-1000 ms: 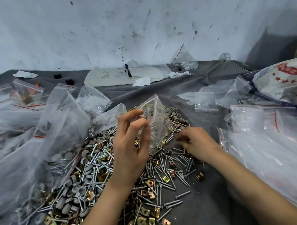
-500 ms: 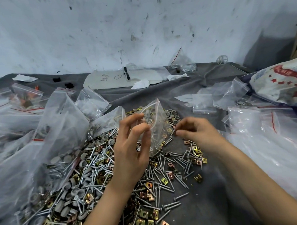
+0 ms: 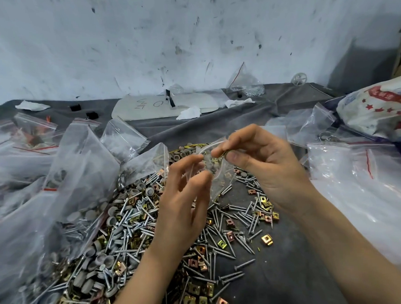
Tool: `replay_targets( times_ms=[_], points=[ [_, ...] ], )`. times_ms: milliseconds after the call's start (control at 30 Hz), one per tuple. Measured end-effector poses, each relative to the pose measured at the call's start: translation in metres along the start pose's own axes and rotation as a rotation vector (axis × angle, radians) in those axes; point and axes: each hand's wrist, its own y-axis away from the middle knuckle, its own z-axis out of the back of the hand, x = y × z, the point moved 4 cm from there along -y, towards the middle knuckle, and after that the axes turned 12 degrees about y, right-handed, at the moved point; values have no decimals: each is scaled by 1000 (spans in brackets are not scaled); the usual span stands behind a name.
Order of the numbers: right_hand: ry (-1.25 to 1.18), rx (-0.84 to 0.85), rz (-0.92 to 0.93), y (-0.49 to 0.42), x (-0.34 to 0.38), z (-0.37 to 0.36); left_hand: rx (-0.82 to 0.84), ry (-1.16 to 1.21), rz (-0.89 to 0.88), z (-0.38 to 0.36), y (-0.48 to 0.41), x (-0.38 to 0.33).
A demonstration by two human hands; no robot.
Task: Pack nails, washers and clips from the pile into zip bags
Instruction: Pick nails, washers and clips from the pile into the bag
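Far left: heap of filled zip bags with red seal strips, slumped over the left edge of the pile. The pile lies on the grey cloth and mixes grey washers, silver nails and yellow/copper clips; washers sit mostly to the left, clips toward the near edge. Left hand is raised over the pile's centre, fingers curled, thumb and fingertips pinching the near wall of a small clear zip bag. The bag hangs off the cloth with its mouth up, between both hands; some parts show inside, too blurred to sort. Right hand is at the bag's mouth, index and thumb pinched on a small yellow piece, probably a clip but can't confirm. Its other fingers are loosely curled. Whether it also grips the bag rim: can't tell. Below the right wrist, scattered nails and clips thin out, with one loose clip apart from the rest. Right side: stack of flat empty zip bags; behind it a printed sack with red stars. Back centre, against the wall: white board with handwriting.
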Motion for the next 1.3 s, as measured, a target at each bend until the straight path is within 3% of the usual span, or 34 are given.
replay_targets(
  times_ms=[100,200,267,333,400,500,633,800,1100,1233,1300],
  points=[
    [190,-31,-10,1,-2,0,9,5,-9,0,0,-1],
    [819,-55,128,-2,1,-1,5,9,-8,0,-1,-2],
    [834,-111,153,-3,-2,2,-29,9,13,2,-1,-1],
    [736,-311,112,-4,-10,16,-81,-2,40,6,-3,-1],
    [806,-390,-53,-4,-30,29,-130,-12,67,9,-5,0],
    [1080,-71,-374,-1,-78,28,-171,-30,103,11,-5,2],
    [1230,265,-456,14,-120,12,-211,-66,137,13,-3,5],
    [1263,317,-415,10,-127,7,-219,-66,149,13,-4,6],
    [1461,547,-174,4,-124,2,-193,-68,148,12,-3,5],
    [1324,446,-283,5,-127,9,-187,-61,137,12,-3,4],
    [1099,255,-374,3,-118,16,-184,-52,128,11,-4,4]
  ],
)
